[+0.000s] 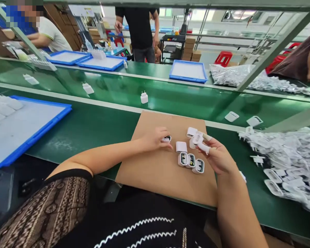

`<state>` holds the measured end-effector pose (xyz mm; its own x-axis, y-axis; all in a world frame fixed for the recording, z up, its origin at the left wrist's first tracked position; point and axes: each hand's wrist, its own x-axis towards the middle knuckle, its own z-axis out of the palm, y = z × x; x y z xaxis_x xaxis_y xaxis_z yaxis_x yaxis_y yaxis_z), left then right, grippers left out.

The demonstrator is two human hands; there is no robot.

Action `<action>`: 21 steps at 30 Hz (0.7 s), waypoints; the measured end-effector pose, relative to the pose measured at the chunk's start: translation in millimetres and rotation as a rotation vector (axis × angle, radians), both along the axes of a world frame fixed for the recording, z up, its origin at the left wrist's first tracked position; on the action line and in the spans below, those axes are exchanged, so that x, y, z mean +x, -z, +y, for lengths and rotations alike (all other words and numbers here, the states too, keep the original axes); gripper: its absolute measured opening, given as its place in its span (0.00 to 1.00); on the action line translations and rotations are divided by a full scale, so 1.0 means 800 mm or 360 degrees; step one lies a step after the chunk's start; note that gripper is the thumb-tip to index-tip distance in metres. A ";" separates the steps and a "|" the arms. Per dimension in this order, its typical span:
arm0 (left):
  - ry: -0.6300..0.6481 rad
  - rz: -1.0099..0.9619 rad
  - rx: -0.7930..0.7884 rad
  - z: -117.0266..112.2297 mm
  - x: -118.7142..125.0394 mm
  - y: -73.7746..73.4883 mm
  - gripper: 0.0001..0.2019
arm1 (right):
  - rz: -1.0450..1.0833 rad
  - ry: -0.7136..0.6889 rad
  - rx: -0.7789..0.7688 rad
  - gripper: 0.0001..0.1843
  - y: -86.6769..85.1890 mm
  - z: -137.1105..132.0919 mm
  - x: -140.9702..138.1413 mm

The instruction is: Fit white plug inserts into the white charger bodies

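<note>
My left hand (157, 139) is closed around a white charger housing (166, 139), whose open end shows dark parts inside. My right hand (218, 156), with white covers on the thumb and a finger, pinches a small white oval charger piece (197, 138). Just behind that piece, a white housing (191, 132) rests on the brown cardboard sheet (155, 172). Between my hands lies another white housing (181, 147) on its side. Nearer to me, three open charger housings (191, 160) stand in a row, circuit parts visible inside them.
Loose white plug parts (289, 155) are heaped at the right. A blue-rimmed tray (41, 127) with white chargers is at the left. Beyond the cardboard, several chargers (144, 97) sit on the green conveyor belt (113, 93). Across it are more trays (188, 71) and a standing person (138, 31).
</note>
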<state>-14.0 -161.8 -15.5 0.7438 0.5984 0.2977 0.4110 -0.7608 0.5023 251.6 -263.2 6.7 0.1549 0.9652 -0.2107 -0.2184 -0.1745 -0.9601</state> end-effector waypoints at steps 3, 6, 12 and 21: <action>0.0002 0.0035 -0.0089 -0.036 -0.003 0.013 0.21 | 0.0029 -0.0092 0.0005 0.30 -0.007 -0.007 -0.013; -0.0051 -0.0088 -0.0331 -0.048 -0.010 0.019 0.34 | -0.0025 -0.0146 -0.0002 0.31 -0.011 -0.012 -0.025; -0.0022 -0.0447 -0.0713 -0.048 -0.026 0.031 0.17 | -0.0744 -0.0302 0.0194 0.24 -0.017 -0.018 -0.057; 0.0015 -0.0489 -0.0676 -0.051 -0.024 0.041 0.13 | -0.1987 -0.0600 0.0741 0.14 -0.021 -0.001 -0.110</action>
